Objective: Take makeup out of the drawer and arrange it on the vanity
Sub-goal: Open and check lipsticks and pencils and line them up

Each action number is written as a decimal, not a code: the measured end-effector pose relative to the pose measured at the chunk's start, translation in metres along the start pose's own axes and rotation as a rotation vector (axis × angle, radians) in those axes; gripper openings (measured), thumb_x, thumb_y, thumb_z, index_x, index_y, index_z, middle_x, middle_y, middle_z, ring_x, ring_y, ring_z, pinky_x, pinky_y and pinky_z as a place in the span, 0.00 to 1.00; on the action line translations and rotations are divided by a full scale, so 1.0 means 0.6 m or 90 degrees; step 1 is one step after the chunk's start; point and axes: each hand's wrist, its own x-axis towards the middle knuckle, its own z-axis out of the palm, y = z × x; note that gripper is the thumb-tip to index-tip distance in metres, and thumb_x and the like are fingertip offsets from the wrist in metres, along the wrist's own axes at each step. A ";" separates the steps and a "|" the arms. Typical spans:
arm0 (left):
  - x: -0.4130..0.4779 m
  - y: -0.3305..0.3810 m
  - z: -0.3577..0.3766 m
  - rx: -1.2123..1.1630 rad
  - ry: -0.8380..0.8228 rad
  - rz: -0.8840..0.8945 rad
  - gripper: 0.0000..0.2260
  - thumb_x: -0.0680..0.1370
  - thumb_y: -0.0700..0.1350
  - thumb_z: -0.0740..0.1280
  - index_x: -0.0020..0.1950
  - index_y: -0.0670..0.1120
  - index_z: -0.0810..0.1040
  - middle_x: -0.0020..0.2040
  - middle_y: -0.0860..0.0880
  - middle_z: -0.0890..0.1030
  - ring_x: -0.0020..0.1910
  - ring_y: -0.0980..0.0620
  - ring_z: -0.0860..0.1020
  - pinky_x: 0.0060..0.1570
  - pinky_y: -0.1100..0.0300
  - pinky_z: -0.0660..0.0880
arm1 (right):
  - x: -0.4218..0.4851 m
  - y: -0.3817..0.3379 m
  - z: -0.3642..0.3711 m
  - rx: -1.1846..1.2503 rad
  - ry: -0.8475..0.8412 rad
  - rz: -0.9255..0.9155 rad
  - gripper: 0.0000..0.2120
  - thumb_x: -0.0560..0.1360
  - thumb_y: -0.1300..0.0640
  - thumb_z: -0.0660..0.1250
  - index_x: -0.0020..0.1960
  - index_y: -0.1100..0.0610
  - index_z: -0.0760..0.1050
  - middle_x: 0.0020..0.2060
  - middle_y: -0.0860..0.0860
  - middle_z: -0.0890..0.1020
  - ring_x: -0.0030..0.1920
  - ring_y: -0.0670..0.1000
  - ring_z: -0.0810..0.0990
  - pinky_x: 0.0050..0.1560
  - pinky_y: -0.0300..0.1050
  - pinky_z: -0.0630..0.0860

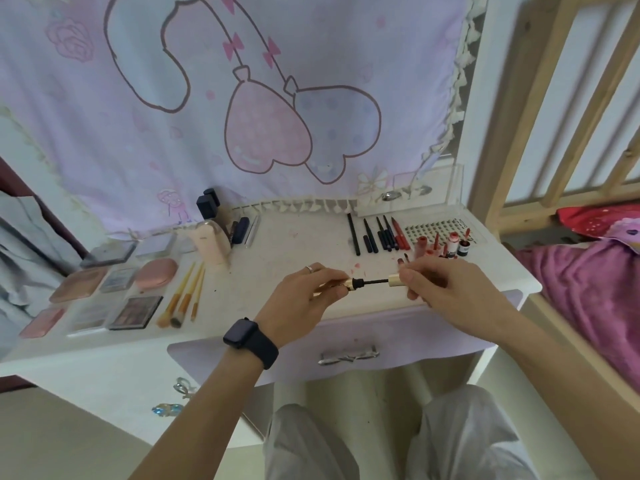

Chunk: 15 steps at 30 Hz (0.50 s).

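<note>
The mascara (375, 281) looks light, rigid and slick. The left hand (304, 294) pinches its glossy gold tube (349, 283), the right hand (438, 289) pinches the gold cap (394, 279), and a thin black wand spans the 2 sets of fingertips. I'd grip the cylinders, not the wet bristles, over the white vanity (311, 244).
</note>
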 end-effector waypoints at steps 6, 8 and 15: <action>-0.001 -0.002 -0.004 -0.038 -0.062 -0.056 0.09 0.81 0.49 0.66 0.59 0.53 0.81 0.48 0.57 0.80 0.46 0.61 0.74 0.48 0.66 0.69 | -0.001 0.012 0.010 -0.093 0.085 -0.183 0.07 0.80 0.54 0.68 0.56 0.49 0.82 0.44 0.33 0.79 0.43 0.40 0.77 0.44 0.30 0.71; 0.000 -0.004 -0.006 -0.055 -0.073 -0.066 0.08 0.81 0.49 0.66 0.59 0.54 0.81 0.48 0.57 0.80 0.46 0.61 0.75 0.48 0.66 0.70 | 0.000 0.012 0.010 -0.120 0.082 -0.209 0.08 0.80 0.54 0.67 0.57 0.51 0.82 0.46 0.32 0.77 0.44 0.37 0.76 0.45 0.26 0.69; -0.007 -0.007 0.008 0.130 0.061 0.082 0.09 0.82 0.49 0.64 0.61 0.50 0.79 0.54 0.57 0.78 0.48 0.56 0.78 0.46 0.54 0.79 | 0.013 0.001 -0.002 -0.041 0.012 0.023 0.16 0.82 0.45 0.62 0.37 0.47 0.77 0.30 0.38 0.80 0.29 0.42 0.74 0.35 0.36 0.68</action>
